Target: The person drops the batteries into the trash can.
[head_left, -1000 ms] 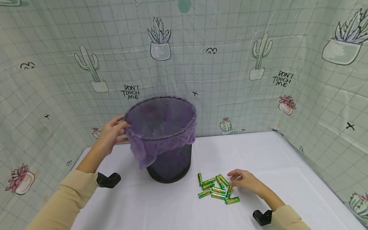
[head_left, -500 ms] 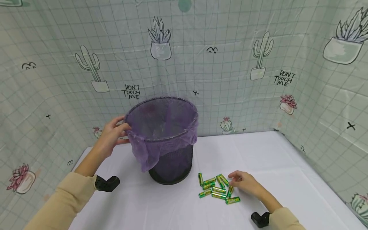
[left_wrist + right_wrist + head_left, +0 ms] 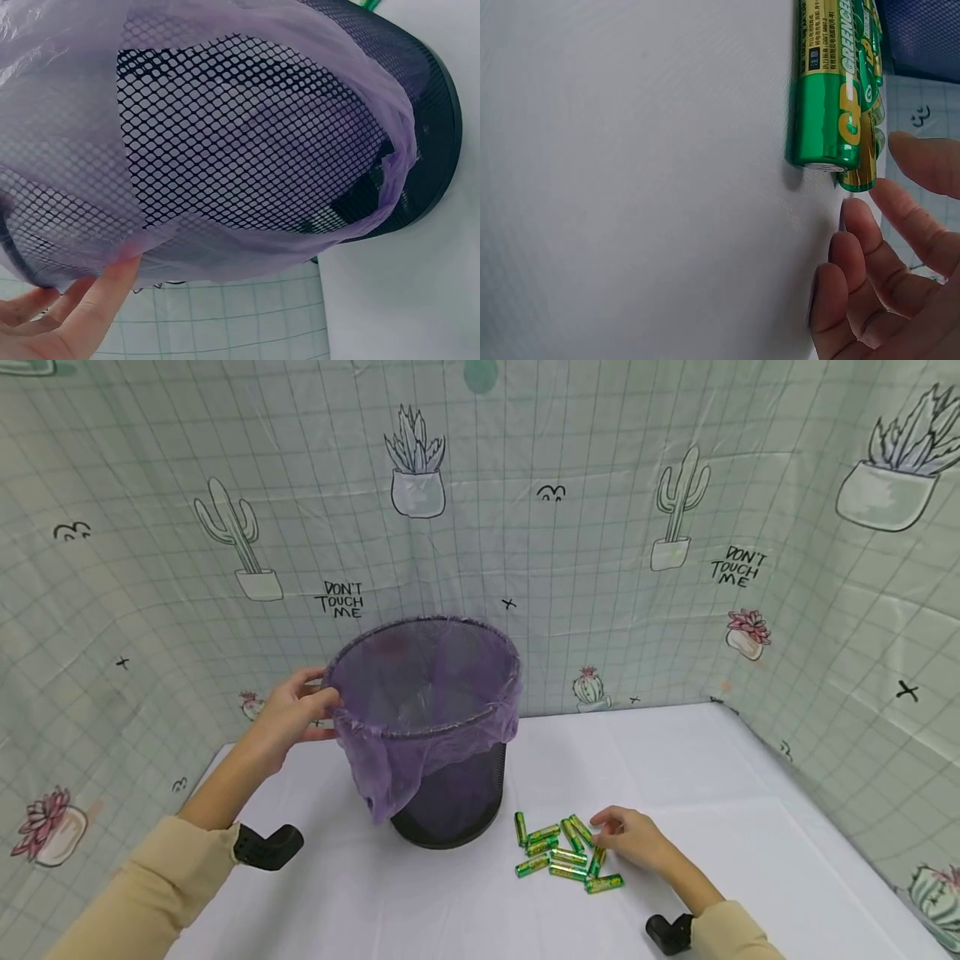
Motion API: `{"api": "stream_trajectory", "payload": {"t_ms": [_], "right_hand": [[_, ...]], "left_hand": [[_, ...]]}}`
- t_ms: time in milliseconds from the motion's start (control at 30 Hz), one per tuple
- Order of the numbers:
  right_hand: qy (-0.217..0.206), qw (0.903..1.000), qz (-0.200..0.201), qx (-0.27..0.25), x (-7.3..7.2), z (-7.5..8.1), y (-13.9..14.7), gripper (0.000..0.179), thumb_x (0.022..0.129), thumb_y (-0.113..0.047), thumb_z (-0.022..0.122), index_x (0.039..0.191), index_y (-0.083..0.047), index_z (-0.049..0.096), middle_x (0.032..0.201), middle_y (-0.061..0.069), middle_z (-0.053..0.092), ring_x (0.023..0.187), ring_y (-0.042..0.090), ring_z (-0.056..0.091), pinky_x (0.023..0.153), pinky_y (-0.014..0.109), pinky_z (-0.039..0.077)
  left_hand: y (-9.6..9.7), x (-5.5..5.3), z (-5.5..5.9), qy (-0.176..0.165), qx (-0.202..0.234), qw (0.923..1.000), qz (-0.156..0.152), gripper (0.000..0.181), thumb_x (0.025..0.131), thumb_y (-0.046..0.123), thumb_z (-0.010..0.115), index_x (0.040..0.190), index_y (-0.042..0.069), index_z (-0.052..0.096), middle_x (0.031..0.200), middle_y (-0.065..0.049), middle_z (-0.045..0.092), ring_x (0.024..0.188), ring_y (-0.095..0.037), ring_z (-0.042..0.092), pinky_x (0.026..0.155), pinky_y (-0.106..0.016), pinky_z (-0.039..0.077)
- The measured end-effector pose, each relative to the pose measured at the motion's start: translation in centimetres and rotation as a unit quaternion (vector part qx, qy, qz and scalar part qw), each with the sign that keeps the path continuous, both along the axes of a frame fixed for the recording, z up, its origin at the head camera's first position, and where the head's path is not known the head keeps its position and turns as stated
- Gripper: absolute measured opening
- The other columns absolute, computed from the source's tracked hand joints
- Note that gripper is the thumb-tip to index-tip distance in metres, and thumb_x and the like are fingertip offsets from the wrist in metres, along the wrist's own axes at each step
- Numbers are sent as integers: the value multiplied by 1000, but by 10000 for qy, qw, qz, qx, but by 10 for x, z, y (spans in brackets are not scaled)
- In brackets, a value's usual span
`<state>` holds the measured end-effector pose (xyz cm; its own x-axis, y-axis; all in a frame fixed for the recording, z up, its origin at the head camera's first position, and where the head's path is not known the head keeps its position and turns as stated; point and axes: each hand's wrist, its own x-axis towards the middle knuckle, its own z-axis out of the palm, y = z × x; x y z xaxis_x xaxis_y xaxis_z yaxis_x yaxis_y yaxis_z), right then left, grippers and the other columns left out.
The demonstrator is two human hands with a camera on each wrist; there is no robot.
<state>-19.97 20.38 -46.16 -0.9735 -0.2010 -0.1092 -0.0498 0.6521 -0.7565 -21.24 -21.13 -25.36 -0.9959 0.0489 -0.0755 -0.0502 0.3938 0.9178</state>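
Observation:
A black mesh wastebasket (image 3: 450, 802) lined with a thin purple bin bag (image 3: 375, 768) stands left of centre. My left hand (image 3: 288, 718) grips its rim at the left side, thumb and fingertips at the bag's folded edge. In the left wrist view, a finger (image 3: 101, 304) presses on the bag (image 3: 262, 262) near the rim. Several green and gold batteries (image 3: 568, 857) lie in a loose cluster right of the basket. Beside their right edge rests my right hand (image 3: 633, 839), fingers loosely bent and holding nothing. Its fingertips are close to one battery (image 3: 825, 120) in the right wrist view.
A white cloth (image 3: 675, 760) covers the table. Behind and at both sides hangs a pale green checked curtain (image 3: 480, 543) with cactus drawings. Each wrist wears a black camera mount (image 3: 268, 847).
The wastebasket has shifted slightly right and nearer, with the left hand still on its rim. The right hand has barely moved beside the batteries, which lie as before.

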Motion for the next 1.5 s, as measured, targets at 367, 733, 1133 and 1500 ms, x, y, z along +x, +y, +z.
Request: {"api": "stream_trajectory", "payload": {"t_ms": [367,733,1133,1500], "right_hand": [[-89,9998,-149,114,1,6,-4,27,79,-13,67,101,2,63,77,2,53,69,15,44,61,29,35],[-74,9999,-65,48,0,4,-3,27,80,-14,67,101,2,63,76,2,53,68,15,43,60,27,35],[10,10000,-44,85,1,1,-4,24,81,-13,66,99,2,63,75,2,52,68,15,44,61,28,35],[99,9996,-94,227,2,0,-7,19,79,-13,68,92,0,64,76,3,52,69,15,44,61,29,36]], "left_hand": [[0,-3,6,-75,-162,9998,-60,68,91,16,44,149,3,11,143,-26,30,114,-32,49,77,-25,53],[-4,-1,10,-264,-406,9986,-189,68,89,16,46,149,3,15,143,-25,33,102,-19,56,76,-25,53],[-7,9,12,-293,-490,9978,-323,68,90,15,47,148,1,14,142,-26,32,109,-24,54,78,-27,53],[-7,20,12,-269,-708,9964,-389,67,90,15,47,148,1,16,141,-25,35,113,-29,52,79,-29,53]]}}
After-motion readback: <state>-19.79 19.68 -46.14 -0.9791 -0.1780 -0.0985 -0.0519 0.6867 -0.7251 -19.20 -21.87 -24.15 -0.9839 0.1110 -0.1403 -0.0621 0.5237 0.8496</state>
